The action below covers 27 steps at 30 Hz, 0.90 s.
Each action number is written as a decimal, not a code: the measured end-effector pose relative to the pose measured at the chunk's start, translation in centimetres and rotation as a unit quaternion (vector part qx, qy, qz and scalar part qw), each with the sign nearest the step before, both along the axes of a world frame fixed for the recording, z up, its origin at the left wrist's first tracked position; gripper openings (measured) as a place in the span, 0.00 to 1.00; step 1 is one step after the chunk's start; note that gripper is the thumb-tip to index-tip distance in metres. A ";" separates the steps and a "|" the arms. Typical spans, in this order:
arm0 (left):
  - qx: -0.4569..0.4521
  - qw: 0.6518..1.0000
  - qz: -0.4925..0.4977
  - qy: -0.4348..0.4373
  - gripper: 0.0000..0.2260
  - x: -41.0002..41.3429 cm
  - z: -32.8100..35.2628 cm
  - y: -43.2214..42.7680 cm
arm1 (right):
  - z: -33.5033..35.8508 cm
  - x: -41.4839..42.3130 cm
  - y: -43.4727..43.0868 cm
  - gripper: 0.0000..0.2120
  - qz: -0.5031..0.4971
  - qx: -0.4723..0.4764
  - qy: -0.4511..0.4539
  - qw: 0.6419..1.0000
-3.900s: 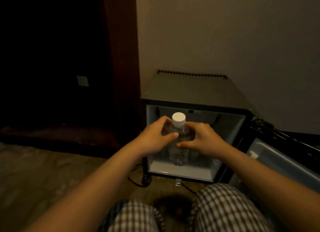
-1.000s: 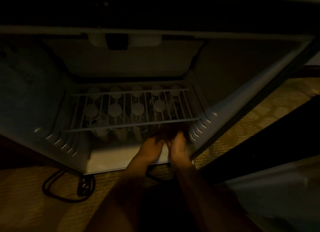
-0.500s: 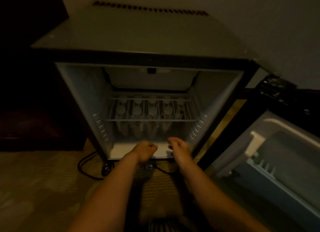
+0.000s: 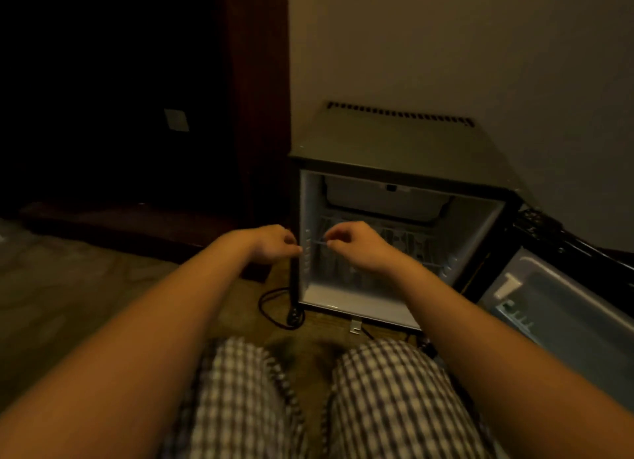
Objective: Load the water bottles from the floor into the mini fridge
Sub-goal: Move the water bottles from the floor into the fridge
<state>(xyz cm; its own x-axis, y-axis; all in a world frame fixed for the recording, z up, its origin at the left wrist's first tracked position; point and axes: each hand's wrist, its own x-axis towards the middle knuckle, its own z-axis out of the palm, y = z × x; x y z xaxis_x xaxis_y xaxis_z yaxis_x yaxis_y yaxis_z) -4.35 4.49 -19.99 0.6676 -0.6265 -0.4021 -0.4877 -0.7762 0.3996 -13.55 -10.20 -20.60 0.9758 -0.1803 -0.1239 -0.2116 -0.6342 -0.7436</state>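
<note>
Grey mini fridge (image 4: 394, 143) vacated: left hand (image 4: 271, 244), right hand (image 4: 356, 249) pulled back just outside its opening, fingers loosely curled, empty; bottle presumably stowed, fetch next.

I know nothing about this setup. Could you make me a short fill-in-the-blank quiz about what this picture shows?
1. The door of the mini fridge stands ____.
2. The left hand and the right hand each hold ____.
3. The black cord lies on the floor by the fridge's lower ____ corner.

Missing words: open; nothing; left.
</note>
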 end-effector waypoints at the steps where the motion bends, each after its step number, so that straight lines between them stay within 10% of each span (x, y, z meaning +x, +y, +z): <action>1: 0.003 1.000 0.011 -0.023 0.18 0.0 1.0 2.0 | 1.3 0.1 1.4 0.13 0.023 -0.010 -0.008 1.000; 16: 0.053 0.977 0.204 0.017 0.17 -5.3 -0.5 31.2 | 2.4 0.7 26.4 0.15 0.307 -0.098 0.078 0.944; 27: -0.099 0.913 0.363 0.157 0.16 -9.5 -13.9 36.1 | -9.1 3.5 31.5 0.17 0.279 -0.146 0.165 0.935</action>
